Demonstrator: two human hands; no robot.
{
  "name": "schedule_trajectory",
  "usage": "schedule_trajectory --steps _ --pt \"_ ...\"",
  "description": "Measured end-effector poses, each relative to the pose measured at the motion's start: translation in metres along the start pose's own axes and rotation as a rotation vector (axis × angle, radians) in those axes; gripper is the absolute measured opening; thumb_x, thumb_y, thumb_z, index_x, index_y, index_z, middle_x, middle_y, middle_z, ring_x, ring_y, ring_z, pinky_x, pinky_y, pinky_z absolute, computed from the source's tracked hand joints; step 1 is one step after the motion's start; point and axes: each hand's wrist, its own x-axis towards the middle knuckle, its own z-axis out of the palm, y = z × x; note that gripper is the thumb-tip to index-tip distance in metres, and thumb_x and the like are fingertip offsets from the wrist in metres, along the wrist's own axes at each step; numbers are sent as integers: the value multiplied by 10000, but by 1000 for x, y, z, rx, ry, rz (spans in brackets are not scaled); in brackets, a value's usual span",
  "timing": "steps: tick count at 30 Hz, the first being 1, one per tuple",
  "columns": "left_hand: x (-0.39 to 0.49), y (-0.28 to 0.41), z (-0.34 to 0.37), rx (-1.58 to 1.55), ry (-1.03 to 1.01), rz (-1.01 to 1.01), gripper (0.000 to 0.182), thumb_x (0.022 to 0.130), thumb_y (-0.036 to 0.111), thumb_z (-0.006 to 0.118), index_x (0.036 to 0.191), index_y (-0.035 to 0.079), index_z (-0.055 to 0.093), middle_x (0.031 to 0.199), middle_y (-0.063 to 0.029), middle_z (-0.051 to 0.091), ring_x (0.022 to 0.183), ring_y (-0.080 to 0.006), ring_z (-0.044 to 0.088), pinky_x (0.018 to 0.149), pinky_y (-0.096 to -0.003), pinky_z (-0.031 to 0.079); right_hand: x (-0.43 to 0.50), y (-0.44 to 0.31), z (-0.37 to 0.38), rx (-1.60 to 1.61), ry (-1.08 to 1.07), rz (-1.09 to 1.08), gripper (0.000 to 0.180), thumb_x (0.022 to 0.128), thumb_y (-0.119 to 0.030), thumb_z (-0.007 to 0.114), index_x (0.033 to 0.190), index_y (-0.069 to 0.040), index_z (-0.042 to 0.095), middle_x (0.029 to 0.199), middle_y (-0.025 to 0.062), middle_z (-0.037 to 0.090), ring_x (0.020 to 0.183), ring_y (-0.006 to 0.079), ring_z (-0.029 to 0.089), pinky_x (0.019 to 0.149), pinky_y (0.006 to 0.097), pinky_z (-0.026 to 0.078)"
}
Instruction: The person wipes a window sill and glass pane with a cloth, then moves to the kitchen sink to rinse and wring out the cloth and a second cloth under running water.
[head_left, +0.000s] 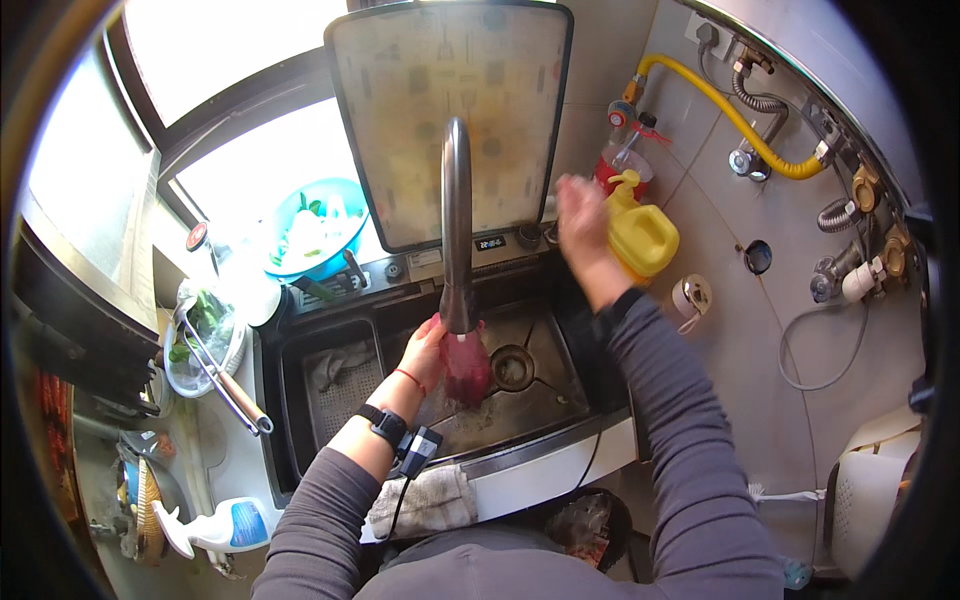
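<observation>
My left hand (424, 349) grips a wet, dark-pink item (466, 367) beneath the spout of a tall metal faucet (457, 225). Whether it is meat or cloth cannot be settled. Under it lies the dark sink basin (540, 337) with a round drain (513, 367). Raised at the basin's far right corner, my right hand (583, 217) is motion-blurred, near a yellow pump bottle (641, 232) and the knobs on the sink's back ledge. The blur hides its finger positions.
Behind the faucet stands a large patterned cutting board (450, 97). Left of it is a blue basin (319, 255) with greens. A bowl of vegetables with tongs (225, 382) and a white spray bottle (225, 525) occupy the left counter. A towel (427, 499) drapes over the front edge.
</observation>
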Motion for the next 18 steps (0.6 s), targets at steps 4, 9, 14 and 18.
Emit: schedule_trajectory --steps 4,9,14,18 --pt "9 -4 4 -70 48 -12 219 984 228 548 1113 64 612 1002 -55 669 901 -195 640 810 -343 527 -151 -85 55 591 -364 520 209 924 -199 576 1038 -29 619 994 190 638 962 330 632 842 390 492" --pt "15 -13 1 -139 23 -68 213 1004 270 501 1082 103 607 975 -51 661 883 -202 635 792 -356 529 -226 -80 96 354 -369 101 332 927 -302 544 1189 -105 596 1083 205 629 1059 449 557 887 463 473" --pt "1 -4 5 -205 -72 -56 268 983 332 519 1101 107 602 1020 -52 657 920 -223 636 815 -373 520 -224 -39 96 603 -868 960 474 939 -465 537 1129 -46 653 1092 176 665 1037 347 618 874 387 484" --pt "5 13 -2 -272 -151 1 313 993 360 508 1155 105 590 1105 -54 657 1032 -227 617 922 -382 491 -229 -47 78 767 -807 1063 487 953 -456 557 1120 -9 653 1054 62 666 901 178 618 820 295 485"
